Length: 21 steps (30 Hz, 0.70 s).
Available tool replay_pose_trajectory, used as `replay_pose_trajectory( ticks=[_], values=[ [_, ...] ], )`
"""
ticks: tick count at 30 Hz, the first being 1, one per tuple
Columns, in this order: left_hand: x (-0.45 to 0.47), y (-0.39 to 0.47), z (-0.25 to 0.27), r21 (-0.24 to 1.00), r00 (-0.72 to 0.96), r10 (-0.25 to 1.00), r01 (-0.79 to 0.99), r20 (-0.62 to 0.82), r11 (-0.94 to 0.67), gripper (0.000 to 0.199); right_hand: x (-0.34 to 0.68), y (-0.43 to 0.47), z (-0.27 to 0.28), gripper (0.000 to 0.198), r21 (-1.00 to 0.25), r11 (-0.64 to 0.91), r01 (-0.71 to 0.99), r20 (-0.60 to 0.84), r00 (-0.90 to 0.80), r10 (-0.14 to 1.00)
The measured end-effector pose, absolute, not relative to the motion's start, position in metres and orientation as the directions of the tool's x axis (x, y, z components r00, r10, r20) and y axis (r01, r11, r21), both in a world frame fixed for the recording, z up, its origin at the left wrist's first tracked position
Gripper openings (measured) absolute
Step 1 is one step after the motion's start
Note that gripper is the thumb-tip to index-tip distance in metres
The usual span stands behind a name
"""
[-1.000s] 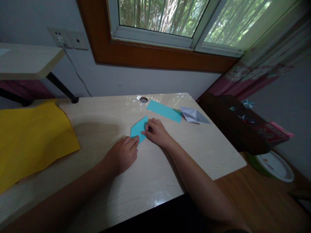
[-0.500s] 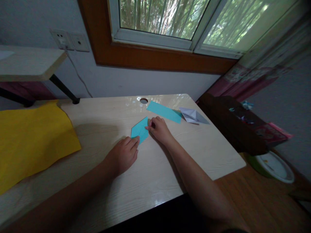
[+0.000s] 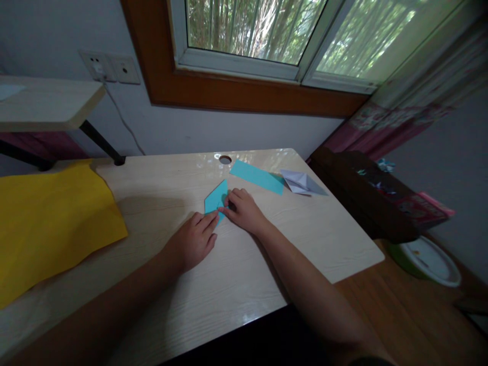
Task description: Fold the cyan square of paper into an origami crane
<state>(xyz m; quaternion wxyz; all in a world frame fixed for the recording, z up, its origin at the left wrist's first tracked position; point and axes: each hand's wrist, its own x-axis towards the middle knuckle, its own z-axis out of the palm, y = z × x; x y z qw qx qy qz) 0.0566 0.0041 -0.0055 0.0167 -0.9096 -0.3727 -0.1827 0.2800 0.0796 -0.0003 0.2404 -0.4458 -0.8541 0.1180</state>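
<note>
A folded piece of turquoise origami paper (image 3: 216, 197) lies on the light wood-grain table, with slanted corners and a crease near its right side. My left hand (image 3: 195, 239) holds its lower edge down, fingertips pressed on the paper and the other fingers curled. Over the paper's right side is my right hand (image 3: 244, 209), its thumb and index finger pinching the folded edge. The tips of both hands almost meet at the lower middle of the sheet. Part of the paper is hidden under the fingers.
Behind my right hand lies a turquoise paper strip (image 3: 257, 177), beside a folded white paper boat (image 3: 303, 182). A large yellow sheet (image 3: 57, 223) covers the table's left side. A raised shelf (image 3: 49, 101) stands at the back left, and a round cable hole (image 3: 225, 159) is near the back edge.
My right hand has moved a little left and down along the paper, bringing its right edge over. The visible turquoise shape is narrower. My left hand has barely moved.
</note>
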Motion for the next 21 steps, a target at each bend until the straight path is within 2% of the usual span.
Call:
replay_pose_trajectory(
  ticks=[4, 11, 17, 21],
  values=[
    [0.052, 0.011, -0.007, 0.077, 0.69, 0.606, 0.633, 0.395, -0.77, 0.036, 0.278, 0.082, 0.0, 0.022, -0.411, 0.536, 0.737, 0.253, -0.473, 0.844],
    [0.046, 0.014, 0.0, 0.119, 0.703, 0.548, 0.562, 0.452, -0.819, 0.026, 0.273, 0.086, 0.0, 0.017, -0.439, 0.482, 0.758, 0.23, -0.424, 0.876],
    [0.042, 0.017, 0.008, 0.084, 0.734, 0.469, 0.496, 0.491, -0.864, 0.026, 0.269, 0.086, -0.001, 0.017, -0.434, 0.422, 0.796, 0.238, -0.35, 0.906],
    [0.04, 0.02, 0.008, 0.105, 0.726, 0.439, 0.458, 0.529, -0.883, 0.025, 0.269, 0.089, -0.004, 0.018, -0.42, 0.365, 0.831, 0.24, -0.286, 0.928]
  ],
)
